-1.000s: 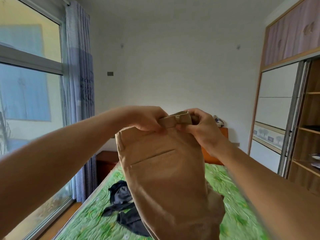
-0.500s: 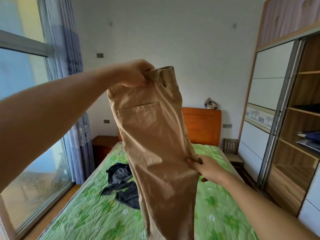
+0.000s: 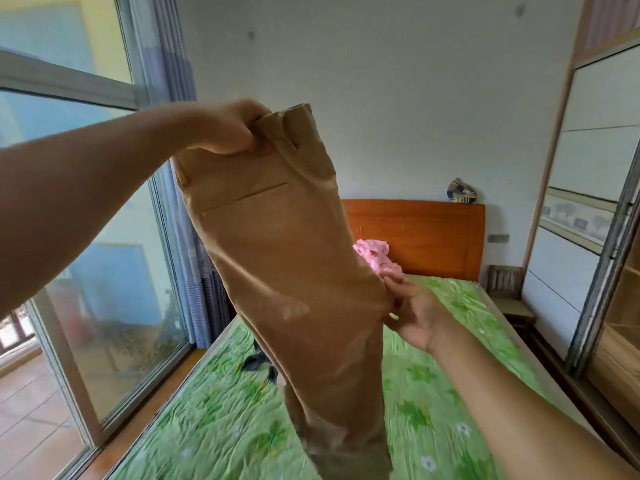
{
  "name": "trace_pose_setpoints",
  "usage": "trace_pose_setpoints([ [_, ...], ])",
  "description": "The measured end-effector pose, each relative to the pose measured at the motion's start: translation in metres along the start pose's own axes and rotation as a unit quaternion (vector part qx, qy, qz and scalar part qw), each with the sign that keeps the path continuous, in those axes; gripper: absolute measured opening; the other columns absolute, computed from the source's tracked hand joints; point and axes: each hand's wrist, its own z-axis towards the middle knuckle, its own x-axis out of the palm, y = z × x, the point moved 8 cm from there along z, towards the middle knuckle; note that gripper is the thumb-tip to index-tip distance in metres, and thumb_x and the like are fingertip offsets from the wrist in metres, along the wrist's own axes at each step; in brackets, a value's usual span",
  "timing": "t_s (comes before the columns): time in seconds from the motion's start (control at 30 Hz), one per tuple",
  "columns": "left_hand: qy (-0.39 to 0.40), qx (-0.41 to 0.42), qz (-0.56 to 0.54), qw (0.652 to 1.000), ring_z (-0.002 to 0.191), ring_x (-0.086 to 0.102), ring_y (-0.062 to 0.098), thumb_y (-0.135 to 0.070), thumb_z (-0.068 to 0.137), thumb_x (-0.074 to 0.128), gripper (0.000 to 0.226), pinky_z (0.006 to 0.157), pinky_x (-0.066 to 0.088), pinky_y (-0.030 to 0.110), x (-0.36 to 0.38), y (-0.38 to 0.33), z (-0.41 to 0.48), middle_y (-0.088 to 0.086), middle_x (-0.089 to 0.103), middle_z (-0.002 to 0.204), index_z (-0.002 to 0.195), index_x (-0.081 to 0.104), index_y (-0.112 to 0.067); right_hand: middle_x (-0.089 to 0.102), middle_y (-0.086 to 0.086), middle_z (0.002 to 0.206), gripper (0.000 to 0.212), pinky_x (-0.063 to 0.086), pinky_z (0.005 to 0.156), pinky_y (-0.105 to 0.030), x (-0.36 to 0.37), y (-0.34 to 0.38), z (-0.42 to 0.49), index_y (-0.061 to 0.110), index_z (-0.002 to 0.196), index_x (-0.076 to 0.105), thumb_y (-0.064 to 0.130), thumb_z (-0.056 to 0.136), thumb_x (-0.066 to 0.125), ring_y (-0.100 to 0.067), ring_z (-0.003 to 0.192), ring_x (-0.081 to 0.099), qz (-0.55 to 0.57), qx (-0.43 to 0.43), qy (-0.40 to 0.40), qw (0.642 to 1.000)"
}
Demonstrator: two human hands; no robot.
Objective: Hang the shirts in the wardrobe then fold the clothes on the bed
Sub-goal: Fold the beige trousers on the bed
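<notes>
A pair of tan trousers (image 3: 294, 271) hangs in the air over the bed (image 3: 433, 393), folded lengthwise with a back pocket facing me. My left hand (image 3: 232, 128) grips the waistband at the top. My right hand (image 3: 412, 313) pinches the right edge of the trousers about halfway down. A dark garment (image 3: 258, 362) lies on the green flowered sheet, mostly hidden behind the trousers. A pink garment (image 3: 375, 256) lies near the headboard. The wardrobe (image 3: 588, 202) stands at the right with its sliding door partly open.
An orange wooden headboard (image 3: 433, 233) carries a small patterned object (image 3: 462, 192) on top. A wooden stool (image 3: 509, 296) stands between bed and wardrobe. A large window (image 3: 86, 237) and blue curtain (image 3: 180, 168) run along the left.
My right hand left the waistband, dropped to the trousers' right edge and took hold there. My left hand lifted the waistband higher. A pink garment came into view by the headboard.
</notes>
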Motion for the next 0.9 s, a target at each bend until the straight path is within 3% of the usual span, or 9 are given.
trace_pose_setpoints([
  [0.13,0.001,-0.033,-0.044,0.998,0.096,0.064,0.021,-0.021,0.093,0.068,0.02,0.09,0.054,0.044,0.002,0.043,-0.007,-0.002,0.068,0.103,0.112,0.07,-0.026,0.075,-0.006,0.103,0.02,0.055,0.071,-0.033,0.006,0.026,0.01,0.013,0.112,0.071,0.01,0.095,0.062,-0.019,0.092,0.068,0.056,-0.074,-0.033,0.995],
  [0.23,-0.005,-0.015,-0.058,0.998,0.091,0.061,0.013,-0.021,0.094,0.066,0.023,0.089,0.049,0.04,0.005,0.048,0.001,-0.005,0.068,0.102,0.117,0.07,-0.026,0.077,-0.001,0.102,0.019,0.055,0.068,-0.028,0.024,0.042,0.013,0.021,0.102,0.077,0.029,0.085,0.074,-0.015,0.09,0.071,-0.119,-0.123,0.002,0.985],
  [0.33,-0.012,0.014,-0.064,0.998,0.091,0.061,0.014,-0.02,0.094,0.066,0.018,0.087,0.048,0.038,0.003,0.045,0.012,-0.004,0.068,0.101,0.11,0.071,-0.026,0.075,0.002,0.092,0.008,0.051,0.066,-0.021,0.026,0.056,0.018,0.03,0.086,0.075,0.026,0.083,0.081,-0.013,0.085,0.07,-0.376,-0.194,-0.044,0.905],
  [0.43,-0.018,0.06,-0.047,0.997,0.092,0.062,0.018,-0.02,0.092,0.068,0.014,0.082,0.048,0.036,0.006,0.032,0.025,-0.004,0.069,0.098,0.105,0.07,-0.024,0.061,-0.004,0.119,0.02,0.045,0.081,-0.031,0.038,0.066,0.029,0.025,0.094,0.068,0.027,0.081,0.083,-0.018,0.102,0.06,-0.53,-0.163,-0.075,0.829],
  [0.57,-0.03,0.134,-0.027,0.99,0.089,0.063,0.019,-0.021,0.088,0.07,0.01,0.076,0.048,0.034,0.016,0.008,0.044,-0.01,0.067,0.087,0.098,0.07,-0.023,0.067,0.007,0.122,0.079,0.053,0.087,-0.024,0.124,0.114,0.02,0.035,0.131,0.048,0.054,0.065,0.088,-0.008,0.111,0.065,-0.383,-0.23,0.046,0.893],
  [0.63,-0.03,0.163,-0.027,0.986,0.083,0.064,0.019,-0.022,0.085,0.072,0.006,0.074,0.049,0.036,0.024,0.0,0.052,-0.006,0.067,0.082,0.09,0.069,-0.021,0.075,0.003,0.107,0.066,0.059,0.077,-0.024,0.161,0.147,0.018,0.03,0.127,0.053,0.043,0.072,0.088,-0.013,0.097,0.073,-0.338,-0.298,0.033,0.892],
  [0.73,-0.056,0.203,-0.004,0.978,0.071,0.057,0.02,-0.03,0.083,0.074,0.017,0.062,0.041,0.031,0.03,0.0,0.057,-0.006,0.06,0.07,0.075,0.06,-0.022,0.076,0.002,0.093,0.026,0.055,0.078,-0.028,0.185,0.169,0.018,0.022,0.105,0.071,0.017,0.081,0.081,-0.011,0.087,0.072,-0.366,-0.373,-0.045,0.851],
  [0.83,-0.073,0.176,0.005,0.982,0.072,0.06,0.02,-0.048,0.079,0.077,0.029,0.063,0.046,0.035,0.027,0.041,0.059,-0.003,0.062,0.075,0.082,0.064,-0.022,0.074,-0.005,0.095,0.017,0.059,0.081,-0.034,0.184,0.165,0.018,0.015,0.101,0.071,0.009,0.086,0.074,-0.019,0.091,0.071,-0.32,-0.396,-0.061,0.859],
  [0.9,-0.05,0.143,-0.078,0.985,0.077,0.064,0.017,-0.045,0.076,0.082,0.028,0.069,0.053,0.038,0.033,0.081,0.056,-0.003,0.067,0.083,0.09,0.067,-0.026,0.074,-0.002,0.093,0.015,0.06,0.081,-0.034,0.181,0.165,0.015,0.017,0.1,0.07,0.008,0.088,0.071,-0.018,0.091,0.072,-0.281,-0.398,-0.059,0.871],
])
